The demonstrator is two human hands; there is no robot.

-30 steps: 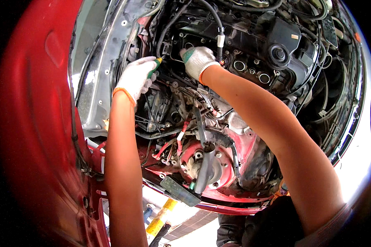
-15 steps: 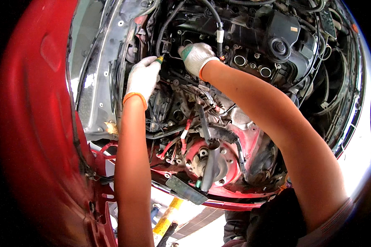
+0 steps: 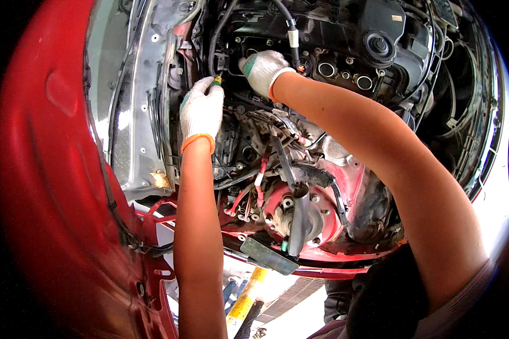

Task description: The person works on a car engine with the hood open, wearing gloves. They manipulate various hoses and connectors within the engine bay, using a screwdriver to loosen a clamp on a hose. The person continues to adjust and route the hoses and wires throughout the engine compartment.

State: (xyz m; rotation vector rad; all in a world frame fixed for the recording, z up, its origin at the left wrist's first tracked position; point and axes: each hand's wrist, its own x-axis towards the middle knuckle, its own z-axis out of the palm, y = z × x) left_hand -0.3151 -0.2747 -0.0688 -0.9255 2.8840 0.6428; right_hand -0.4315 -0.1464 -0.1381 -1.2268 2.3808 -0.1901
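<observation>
Both my hands wear white knit gloves with orange cuffs and green patches. My left hand is closed around a small tool with a yellow-and-green handle, probably a screwdriver. Its tip points at a black connector beside a ribbed black hose. To the right, my right hand is curled against the near side of the black engine cover. Its fingertips are bent under, so what they grip is hidden. A loose cable end with a white sleeve hangs just beyond that hand.
Round open holes line the engine's near side. Closer to me are a wheel hub, a grey tube and a phone-like dark slab on the body edge. A red hood panel rises at the left.
The whole view has shifted slightly, the near parts moving right and the engine a little up. Both hands keep their places at the engine; the left still holds the tool at the connector.
</observation>
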